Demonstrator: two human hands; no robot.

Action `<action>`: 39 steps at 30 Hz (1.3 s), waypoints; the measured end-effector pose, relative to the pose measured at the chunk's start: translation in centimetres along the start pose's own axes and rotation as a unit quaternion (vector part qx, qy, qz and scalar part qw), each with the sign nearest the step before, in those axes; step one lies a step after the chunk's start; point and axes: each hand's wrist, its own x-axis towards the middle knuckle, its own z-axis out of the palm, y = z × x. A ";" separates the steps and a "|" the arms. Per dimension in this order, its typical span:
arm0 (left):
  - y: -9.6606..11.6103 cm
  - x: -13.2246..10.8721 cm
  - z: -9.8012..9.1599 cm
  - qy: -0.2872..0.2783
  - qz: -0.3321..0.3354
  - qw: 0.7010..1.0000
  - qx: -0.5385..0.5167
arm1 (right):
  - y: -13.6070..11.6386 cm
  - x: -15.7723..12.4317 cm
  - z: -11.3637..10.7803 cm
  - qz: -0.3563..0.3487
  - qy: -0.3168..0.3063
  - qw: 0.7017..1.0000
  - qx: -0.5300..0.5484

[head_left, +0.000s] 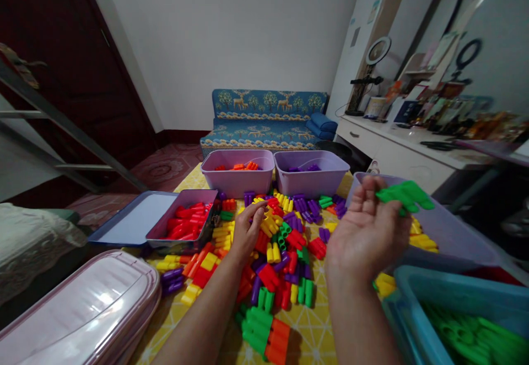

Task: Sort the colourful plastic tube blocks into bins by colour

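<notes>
My left hand (247,230) reaches over a pile of red, yellow, purple and green plastic blocks (269,277); its fingers are bent down at the yellow pieces, and whether they grip one is hidden. Raised at the right, my right hand (366,227) has its palm turned up and holds green blocks (407,195) between thumb and fingers. Below it at the lower right, a blue bin (413,288) contains green blocks. Behind that hand, a purple bin (450,227) has yellow blocks in it. Joined green and orange blocks (264,334) lie near the front.
Two purple bins at the back hold orange blocks (243,167) and purple blocks (303,168). A tin (155,235) of red blocks stands at the left beside its lid (130,216). Stacked clear lids (82,310) lie at the lower left. A blue sofa (264,123) stands beyond the table.
</notes>
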 end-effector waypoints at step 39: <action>-0.6 0.5 -0.2 -0.039 -0.003 0.983 0.182 | 11.4 -4.4 -5.0 0.259 -0.346 0.864 -0.259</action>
